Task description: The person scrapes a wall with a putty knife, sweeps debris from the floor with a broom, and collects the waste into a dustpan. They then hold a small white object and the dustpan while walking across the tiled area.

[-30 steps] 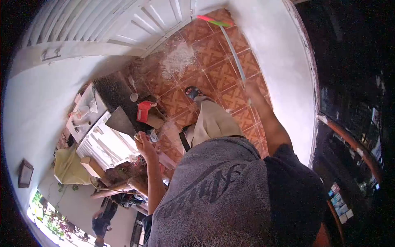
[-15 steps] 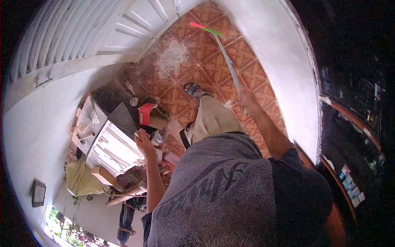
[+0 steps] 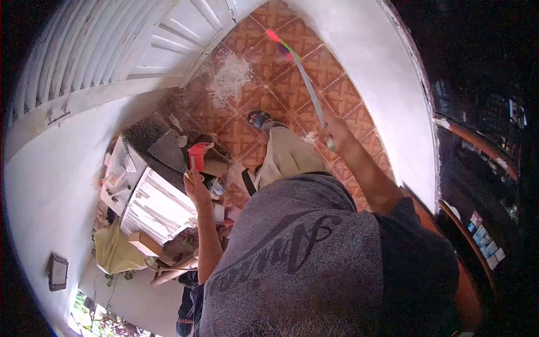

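My right hand [image 3: 336, 133] is closed round the upper end of a broom's pale handle [image 3: 310, 87]. The handle slants away to the broom head [image 3: 283, 45], pink and green, over the tiled floor by the right wall. Out to the left, my left hand [image 3: 196, 188] is closed, with a bit of yellow showing at its fingers. A flat dark grey panel [image 3: 168, 150], shaped like a dustpan, reaches down to these fingers. Beyond my sandalled foot [image 3: 261, 119], white powdery debris [image 3: 230, 78] lies spread on the tiles.
A red item [image 3: 197, 154] and mixed clutter lie beside my left hand. Nearby are a white slatted piece [image 3: 157, 205], a cardboard box [image 3: 145, 245] and a yellowish cloth [image 3: 115, 250]. White walls [image 3: 359, 50] and a louvred door [image 3: 168, 42] bound the floor.
The broom head has turned from nearly crosswise to a steeper slant, and my right hand has shifted slightly left. The grey panel has moved up and tilted away from the white slatted piece.
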Demonstrator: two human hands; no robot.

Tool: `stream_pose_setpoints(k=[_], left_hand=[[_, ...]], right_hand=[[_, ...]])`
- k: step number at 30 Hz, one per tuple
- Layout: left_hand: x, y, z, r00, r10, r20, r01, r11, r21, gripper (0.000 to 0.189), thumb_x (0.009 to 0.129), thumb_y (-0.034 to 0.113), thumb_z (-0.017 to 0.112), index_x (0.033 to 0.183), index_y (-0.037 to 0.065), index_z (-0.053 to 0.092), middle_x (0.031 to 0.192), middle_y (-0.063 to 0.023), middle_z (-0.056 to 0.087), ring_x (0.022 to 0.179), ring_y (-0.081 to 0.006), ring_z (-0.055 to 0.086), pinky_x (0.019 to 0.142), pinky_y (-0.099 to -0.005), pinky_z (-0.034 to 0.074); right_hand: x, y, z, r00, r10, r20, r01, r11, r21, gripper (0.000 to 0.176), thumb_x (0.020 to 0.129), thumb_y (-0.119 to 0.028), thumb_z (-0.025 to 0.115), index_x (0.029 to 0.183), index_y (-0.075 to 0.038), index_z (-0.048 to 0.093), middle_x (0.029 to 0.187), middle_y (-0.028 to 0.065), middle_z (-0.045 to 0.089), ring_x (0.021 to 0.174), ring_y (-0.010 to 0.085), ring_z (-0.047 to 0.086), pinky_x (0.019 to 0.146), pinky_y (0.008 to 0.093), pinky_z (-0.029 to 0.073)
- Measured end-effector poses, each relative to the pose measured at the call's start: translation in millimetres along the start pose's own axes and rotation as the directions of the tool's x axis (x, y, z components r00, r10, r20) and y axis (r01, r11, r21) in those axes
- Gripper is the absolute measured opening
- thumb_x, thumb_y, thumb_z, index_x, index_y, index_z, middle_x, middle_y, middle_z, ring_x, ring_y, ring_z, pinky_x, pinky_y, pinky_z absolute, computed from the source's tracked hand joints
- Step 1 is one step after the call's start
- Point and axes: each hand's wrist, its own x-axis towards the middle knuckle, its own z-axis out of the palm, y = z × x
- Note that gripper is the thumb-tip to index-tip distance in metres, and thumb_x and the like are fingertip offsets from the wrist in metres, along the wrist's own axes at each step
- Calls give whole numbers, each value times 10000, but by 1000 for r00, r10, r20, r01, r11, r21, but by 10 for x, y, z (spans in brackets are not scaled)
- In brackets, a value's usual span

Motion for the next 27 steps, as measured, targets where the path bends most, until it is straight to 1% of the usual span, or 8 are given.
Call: stream_pose_setpoints(k=[3, 9, 15, 17, 21, 23, 25, 27], left_hand=[[48, -140, -1, 999, -22, 41, 23, 999, -42, 266, 935, 307, 516, 892, 44, 517, 742, -6, 486, 695, -114, 447, 640, -272, 377], [-3, -133, 4, 999, 21, 45, -22, 1000, 10, 320, 932, 326, 520, 990, 13, 548, 819, -34, 542, 732, -130, 489, 677, -286, 409], [-27, -274, -125, 1000, -7, 4, 7, 1000, 3, 326, 931, 341, 515, 945, 17, 543, 747, -32, 511, 692, -135, 462, 643, -301, 391], [-52, -280, -134, 999, -22, -28, 22, 1000, 12, 327, 931, 345, 511, 926, 20, 539, 736, -30, 510, 681, -137, 460, 634, -302, 389], [-27, -342, -128, 999, -38, -20, 38, 999, -13, 340, 933, 363, 501, 882, 28, 530, 712, -21, 512, 648, -140, 456, 601, -305, 381], [8, -342, -101, 999, -24, -35, 24, 1000, -8, 336, 931, 364, 504, 868, 35, 526, 705, -16, 505, 636, -133, 448, 587, -301, 373], [-40, -361, -95, 999, -32, -43, 32, 999, 7, 333, 930, 365, 507, 855, 41, 523, 698, -10, 497, 625, -127, 440, 572, -296, 366], [-35, -321, -81, 1000, -22, -22, 21, 999, -24, 322, 920, 361, 527, 851, 46, 521, 685, -2, 476, 617, -123, 428, 569, -289, 362]], right_hand=[[-515, -1091, 291, 915, 350, -200, -265, 896, 356, 167, 876, -197, 497, 864, -30, 497, 582, 57, 453, 378, 151, 398, 317, 301, 312], [293, -975, 302, 924, 273, -267, -153, 905, 397, 115, 843, -108, 501, 753, -36, 497, 542, 67, 427, 394, 200, 434, 328, 315, 330], [-224, -627, 438, 885, 466, -17, -460, 877, 136, 187, 872, -154, 511, 758, -8, 485, 575, 68, 449, 398, 168, 425, 330, 297, 330], [-857, -1428, 661, 836, 547, 25, -490, 726, 483, 156, 834, -162, 558, 789, -14, 569, 666, 91, 545, 485, 197, 506, 409, 361, 387], [-779, -1537, 547, 917, 389, -86, -367, 910, 194, 168, 869, -165, 509, 796, -18, 546, 643, 75, 519, 475, 170, 481, 403, 338, 373], [-17, -1225, 270, 923, 262, -281, -333, 910, -247, 98, 849, -139, 523, 844, -45, 551, 617, 45, 470, 475, 152, 479, 401, 334, 370], [887, -655, -155, 962, -23, -270, 8, 998, -57, 267, 906, -296, 486, 765, -71, 502, 583, 14, 445, 417, 152, 431, 365, 302, 333], [1142, -982, -202, 986, 153, -69, -153, 988, -5, 105, 796, -208, 582, 772, -106, 577, 601, 35, 457, 507, 157, 457, 430, 353, 351]])
